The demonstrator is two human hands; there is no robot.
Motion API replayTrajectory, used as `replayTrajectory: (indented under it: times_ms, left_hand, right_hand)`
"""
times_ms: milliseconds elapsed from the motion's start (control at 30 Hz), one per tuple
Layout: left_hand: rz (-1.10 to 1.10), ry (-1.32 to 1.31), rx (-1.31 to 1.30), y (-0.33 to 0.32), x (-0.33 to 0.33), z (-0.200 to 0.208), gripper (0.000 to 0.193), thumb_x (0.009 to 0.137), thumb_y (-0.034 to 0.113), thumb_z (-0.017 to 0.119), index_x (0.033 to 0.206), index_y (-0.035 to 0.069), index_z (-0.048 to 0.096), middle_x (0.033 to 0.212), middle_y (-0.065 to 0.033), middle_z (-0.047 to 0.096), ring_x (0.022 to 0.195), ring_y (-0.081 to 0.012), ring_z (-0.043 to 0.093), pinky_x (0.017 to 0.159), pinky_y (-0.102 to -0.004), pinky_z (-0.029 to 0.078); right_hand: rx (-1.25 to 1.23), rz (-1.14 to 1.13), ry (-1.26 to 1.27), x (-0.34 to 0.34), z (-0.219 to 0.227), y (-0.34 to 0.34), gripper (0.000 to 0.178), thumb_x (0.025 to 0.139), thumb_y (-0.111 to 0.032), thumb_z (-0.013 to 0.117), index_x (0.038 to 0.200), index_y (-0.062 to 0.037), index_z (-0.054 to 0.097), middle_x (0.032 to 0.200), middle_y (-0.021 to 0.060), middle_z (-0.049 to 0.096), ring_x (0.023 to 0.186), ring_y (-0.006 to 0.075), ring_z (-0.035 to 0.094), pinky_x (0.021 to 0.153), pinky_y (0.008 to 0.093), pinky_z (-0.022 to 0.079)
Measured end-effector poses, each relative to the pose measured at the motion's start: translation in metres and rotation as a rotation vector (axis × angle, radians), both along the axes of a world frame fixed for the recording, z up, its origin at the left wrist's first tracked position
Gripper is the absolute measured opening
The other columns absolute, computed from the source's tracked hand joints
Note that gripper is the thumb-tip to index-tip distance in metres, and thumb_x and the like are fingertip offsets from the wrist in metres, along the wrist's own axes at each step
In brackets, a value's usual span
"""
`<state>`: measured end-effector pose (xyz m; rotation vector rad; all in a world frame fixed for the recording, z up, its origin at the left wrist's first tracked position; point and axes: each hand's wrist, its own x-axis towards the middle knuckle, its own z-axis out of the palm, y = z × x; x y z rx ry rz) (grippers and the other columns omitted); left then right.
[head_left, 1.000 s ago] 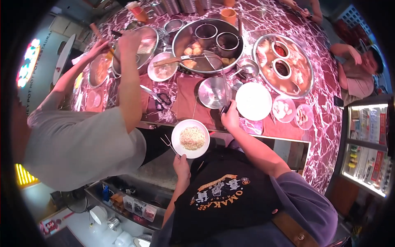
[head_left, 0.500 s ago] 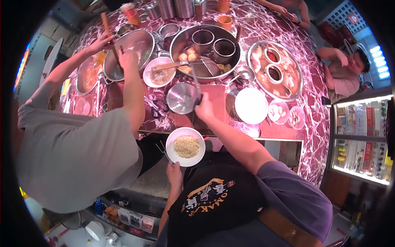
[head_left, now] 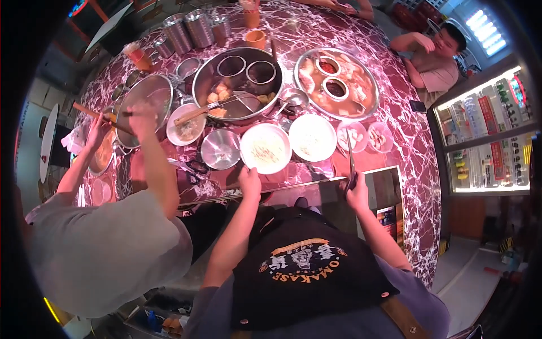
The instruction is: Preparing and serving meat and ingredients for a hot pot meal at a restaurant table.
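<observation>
My left hand grips the near rim of a white bowl with pale, shredded-looking food in it. My right hand is closed around the black handle of what look like scissors, their long blade pointing away from me. The blade tip is near a small pink-lit bowl of pale pieces. Between my hands, slightly farther off, stands another white bowl with bits of food in it. Left of the held bowl sits a shiny metal bowl.
A large pot holds round inserts, food pieces and a wooden-handled strainer. Right of it is a wide basin of broth with two sauce cups. At left, a co-worker works over a metal pot. A ladle rests between.
The white bowl in my left hand has moved forward and up over the table edge. My right hand with the scissors has swung right, away from the metal bowl. The view has shifted.
</observation>
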<state>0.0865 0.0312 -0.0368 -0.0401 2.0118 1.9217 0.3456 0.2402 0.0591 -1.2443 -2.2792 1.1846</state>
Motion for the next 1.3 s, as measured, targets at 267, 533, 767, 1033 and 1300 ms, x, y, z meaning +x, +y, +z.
replayTrajectory:
  times_ms: [267, 533, 767, 1033, 1300]
  left_hand:
    - [-0.023, 0.011, -0.060, -0.009, 0.039, 0.004, 0.037, 0.101, 0.032, 0.051, 0.094, -0.002, 0.062, 0.088, -0.0123, 0.070, 0.076, -0.0146, 0.064, 0.073, -0.0308, 0.049]
    - [-0.176, -0.128, -0.591, -0.174, 0.212, -0.001, 0.031, 0.095, 0.031, 0.060, 0.086, 0.002, 0.067, 0.063, -0.0047, 0.064, 0.060, -0.0102, 0.060, 0.058, -0.0288, 0.048]
    - [0.032, -0.161, -0.637, -0.280, 0.302, -0.018, 0.023, 0.089, 0.023, 0.058, 0.091, 0.002, 0.069, 0.074, -0.0144, 0.068, 0.068, -0.0250, 0.068, 0.065, -0.0362, 0.051]
    - [-0.133, -0.262, -0.689, -0.441, 0.337, -0.114, 0.030, 0.089, 0.031, 0.053, 0.104, 0.012, 0.071, 0.100, -0.0180, 0.069, 0.096, -0.0390, 0.065, 0.083, -0.0468, 0.051]
    - [0.923, -0.357, 0.166, -0.620, 0.319, -0.007, 0.026, 0.091, 0.030, 0.067, 0.097, 0.005, 0.069, 0.065, 0.0019, 0.059, 0.054, -0.0082, 0.051, 0.050, -0.0269, 0.040]
  right_hand:
    - [0.128, -0.304, 0.006, 0.059, -0.060, 0.048, 0.049, 0.084, -0.012, 0.071, 0.122, -0.0091, 0.042, 0.100, 0.0161, 0.069, 0.094, 0.0361, 0.068, 0.081, 0.0433, 0.051]
    - [0.236, -0.120, -0.192, 0.033, -0.102, 0.103, 0.050, 0.082, -0.009, 0.064, 0.128, -0.0123, 0.044, 0.108, 0.0218, 0.065, 0.101, 0.0442, 0.061, 0.084, 0.0480, 0.048]
    - [0.245, 0.243, -0.002, 0.040, -0.078, 0.031, 0.046, 0.083, -0.004, 0.065, 0.124, -0.0040, 0.046, 0.102, 0.0235, 0.064, 0.095, 0.0439, 0.063, 0.079, 0.0434, 0.049]
    - [0.080, 1.312, -0.570, -0.007, -0.115, -0.211, 0.051, 0.080, -0.018, 0.067, 0.128, -0.0109, 0.050, 0.108, 0.0241, 0.065, 0.095, 0.0406, 0.066, 0.079, 0.0481, 0.052]
    - [-0.163, 1.740, -0.218, -0.086, -0.127, -0.629, 0.064, 0.079, -0.017, 0.067, 0.136, -0.0055, 0.042, 0.116, 0.0237, 0.062, 0.106, 0.0373, 0.062, 0.090, 0.0430, 0.049]
